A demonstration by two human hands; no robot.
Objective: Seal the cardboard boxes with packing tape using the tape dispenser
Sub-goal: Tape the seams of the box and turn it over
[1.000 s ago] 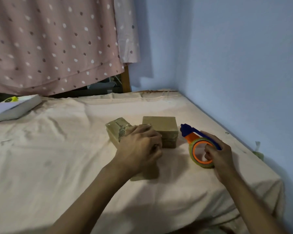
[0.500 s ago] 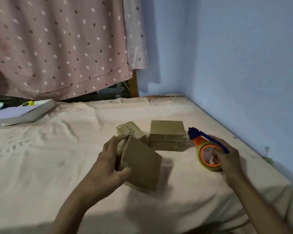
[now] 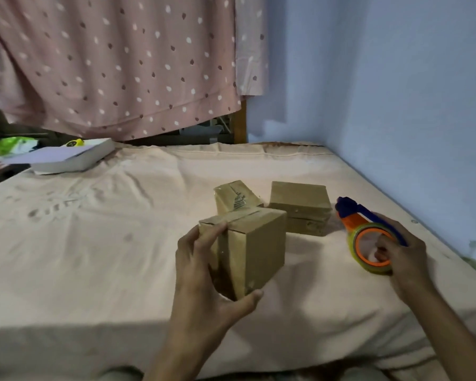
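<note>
My left hand (image 3: 204,273) grips a brown cardboard box (image 3: 256,248), tilted up on its lower edge, with the flap seam on its top face showing. Behind it lie two more boxes: a taped one (image 3: 235,198) with printed marks and a plain one (image 3: 300,207) to its right. My right hand (image 3: 401,257) holds the tape dispenser (image 3: 368,237), which has a blue handle, an orange hub and a clear tape roll, and rests on the sheet to the right of the boxes.
Everything sits on a bed with a peach sheet (image 3: 94,257). A thick white book (image 3: 69,159) lies at the far left edge. A blue wall (image 3: 410,105) runs along the right side, and a dotted pink curtain (image 3: 116,64) hangs behind.
My left hand has lifted the near box from flat on the sheet and turned it upright. The right hand keeps the dispenser in the same spot.
</note>
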